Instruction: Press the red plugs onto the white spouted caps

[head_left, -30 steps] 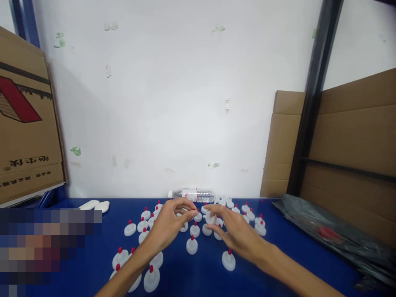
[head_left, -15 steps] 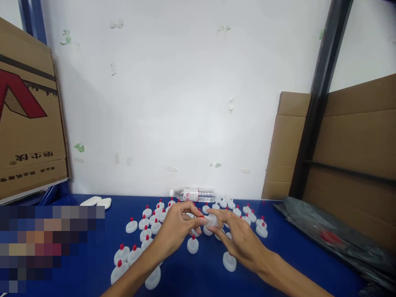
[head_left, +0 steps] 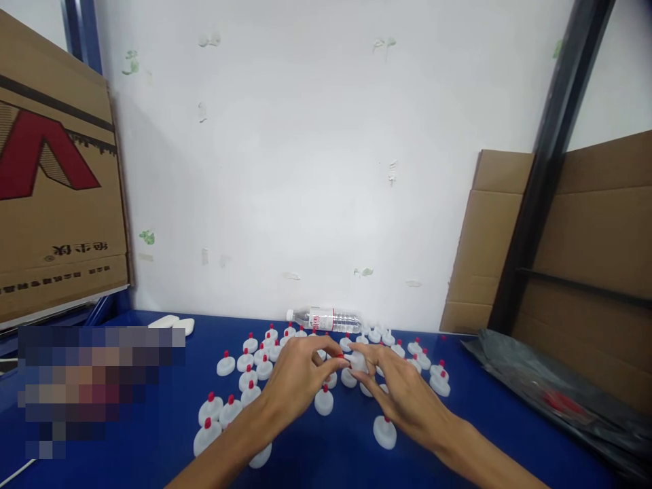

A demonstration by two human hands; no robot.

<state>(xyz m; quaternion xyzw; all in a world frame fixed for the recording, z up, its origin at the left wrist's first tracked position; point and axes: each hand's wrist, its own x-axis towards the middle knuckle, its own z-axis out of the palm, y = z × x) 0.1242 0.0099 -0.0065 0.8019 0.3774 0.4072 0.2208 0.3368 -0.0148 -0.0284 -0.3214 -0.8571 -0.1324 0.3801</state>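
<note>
Between the fingers of my right hand (head_left: 407, 394) is a white translucent nozzle lid (head_left: 358, 362), tipped on its side with its spout pointing left. My left hand (head_left: 300, 380) pinches a small red cap (head_left: 341, 356) at the spout's tip. Whether the cap is seated on the spout or just touching it, I cannot tell. Below the hands stands a similar lid with a red cap (head_left: 324, 401). Close to my right wrist another lid (head_left: 385, 432) lies tilted, its red tip partly behind the hand.
Several red-capped lids (head_left: 225, 365) spread over the blue table (head_left: 168, 414). A clear water bottle (head_left: 326, 319) lies along the wall. Dark plastic sheeting (head_left: 550, 401) covers the right side. Cardboard (head_left: 61, 204) stands at left, above a pixelated patch.
The view has swung slightly left, so the scene sits further right. Both hands stay together at the lid and the red cap; the spout now shows more clearly.
</note>
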